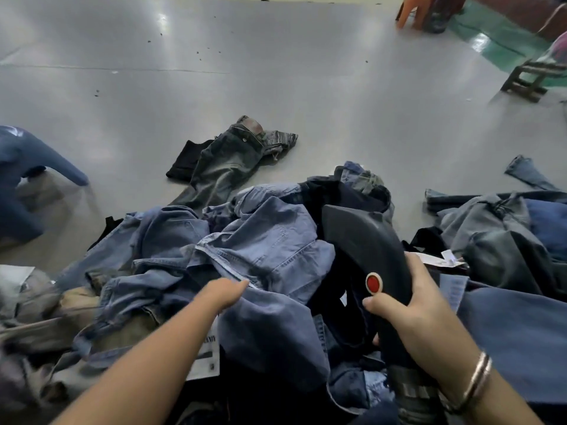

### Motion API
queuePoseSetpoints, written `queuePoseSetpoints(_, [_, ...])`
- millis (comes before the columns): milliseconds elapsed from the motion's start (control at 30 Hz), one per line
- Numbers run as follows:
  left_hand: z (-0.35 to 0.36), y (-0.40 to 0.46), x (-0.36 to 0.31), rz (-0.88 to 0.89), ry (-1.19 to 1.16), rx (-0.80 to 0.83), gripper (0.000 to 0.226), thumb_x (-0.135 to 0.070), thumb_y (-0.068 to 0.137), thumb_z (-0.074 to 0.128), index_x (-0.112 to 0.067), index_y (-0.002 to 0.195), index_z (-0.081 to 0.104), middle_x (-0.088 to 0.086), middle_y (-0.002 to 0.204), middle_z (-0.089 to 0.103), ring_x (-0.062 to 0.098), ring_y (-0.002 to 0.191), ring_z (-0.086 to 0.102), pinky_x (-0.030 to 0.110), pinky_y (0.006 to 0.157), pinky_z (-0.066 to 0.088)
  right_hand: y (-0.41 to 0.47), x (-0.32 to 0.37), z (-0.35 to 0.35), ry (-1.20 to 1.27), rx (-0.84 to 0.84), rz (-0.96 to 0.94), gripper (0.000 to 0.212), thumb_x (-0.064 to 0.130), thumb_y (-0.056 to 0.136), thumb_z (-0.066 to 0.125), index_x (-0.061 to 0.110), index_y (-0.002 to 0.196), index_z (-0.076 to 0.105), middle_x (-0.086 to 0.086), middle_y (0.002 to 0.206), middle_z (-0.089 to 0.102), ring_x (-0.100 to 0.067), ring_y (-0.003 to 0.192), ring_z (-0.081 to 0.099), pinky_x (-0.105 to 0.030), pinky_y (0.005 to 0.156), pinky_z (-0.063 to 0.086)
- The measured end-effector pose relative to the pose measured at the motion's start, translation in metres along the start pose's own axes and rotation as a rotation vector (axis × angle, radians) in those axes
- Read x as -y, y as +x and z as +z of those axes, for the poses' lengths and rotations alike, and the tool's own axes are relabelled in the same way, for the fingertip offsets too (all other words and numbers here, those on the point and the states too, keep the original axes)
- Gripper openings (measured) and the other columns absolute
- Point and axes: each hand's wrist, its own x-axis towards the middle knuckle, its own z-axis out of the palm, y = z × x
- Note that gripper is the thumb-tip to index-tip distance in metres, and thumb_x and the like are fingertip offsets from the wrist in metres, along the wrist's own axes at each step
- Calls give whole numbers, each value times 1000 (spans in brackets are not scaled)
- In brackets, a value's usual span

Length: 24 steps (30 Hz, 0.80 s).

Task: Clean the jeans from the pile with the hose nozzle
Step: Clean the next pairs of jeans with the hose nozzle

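Jeans [270, 240]: light blue, atop pile [506, 317], between the 2 hands. Left hand [225, 291] pinches a fold. Right hand [408, 305] wraps nozzle [365, 240], thumb beside red button [373, 283]. Step: picking 1 pair. Next, likely: pull it free, aim nozzle at it.

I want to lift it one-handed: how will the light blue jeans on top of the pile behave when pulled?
The light blue jeans look floppy, lying crumpled. They would probably sag from the left hand. They may drag neighbours in the pile.
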Motion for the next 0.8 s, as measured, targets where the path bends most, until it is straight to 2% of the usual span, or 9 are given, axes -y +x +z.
queuePoseSetpoints(133, [34,8,4,-100,-129,-18,73,-52,86,57,-4,139,41,18,142,45,32,131,44,34,106,38,-1,-3,8,-74,57,-15,36,10,80,70,34,99,52,19,82,68,-5,70,65,-24,63,51])
queuePoseSetpoints(200, [34,7,12,94,-133,37,49,-24,82,62,-7,126,47,14,126,56,29,119,53,29,94,42,2,-3,9,-103,70,-15,36,9,80,68,34,100,51,23,85,66,-2,74,64,-15,61,48])
queuePoseSetpoints(267, [27,10,34,246,-152,140,37,-10,77,57,-12,114,53,9,116,59,21,112,54,23,88,43,3,-4,10,-103,70,0,35,10,81,68,35,99,51,21,85,66,-7,72,65,-22,61,52])
queuePoseSetpoints(333, [12,10,55,237,161,69,34,-18,84,54,-18,118,51,8,128,54,22,119,49,30,97,40,2,-2,10,-97,58,14,36,10,81,67,37,99,51,16,82,67,-13,65,64,-38,60,56])
queuePoseSetpoints(400, [1,11,67,78,501,-215,34,-33,87,53,-21,118,48,9,129,46,29,120,44,39,97,39,0,-2,10,-99,56,11,37,11,81,67,39,98,51,17,80,67,-14,62,64,-42,60,57])
queuePoseSetpoints(533, [8,5,24,116,-88,-426,25,-23,87,51,-9,108,54,17,118,57,36,108,54,38,86,45,-1,-4,14,-94,75,-2,37,12,82,68,40,99,51,24,83,67,-5,66,65,-32,59,51])
queuePoseSetpoints(633, [22,13,-5,-224,-473,-288,72,-48,87,59,4,131,36,25,136,46,38,125,47,40,97,40,-1,-7,16,-113,108,-6,37,13,83,69,40,100,50,29,85,65,2,72,64,-19,59,47])
queuePoseSetpoints(700, [27,22,-9,-354,-540,-272,92,-55,80,67,6,137,29,24,143,37,37,132,39,43,104,35,-1,-8,17,-130,115,8,40,12,82,69,42,99,48,28,85,65,0,73,63,-19,58,49])
queuePoseSetpoints(800, [26,36,-5,-326,-505,-145,72,-46,80,71,4,127,50,22,130,55,34,119,54,38,98,45,2,-9,19,-146,114,27,40,13,80,68,42,99,48,26,86,64,-3,73,63,-27,64,52])
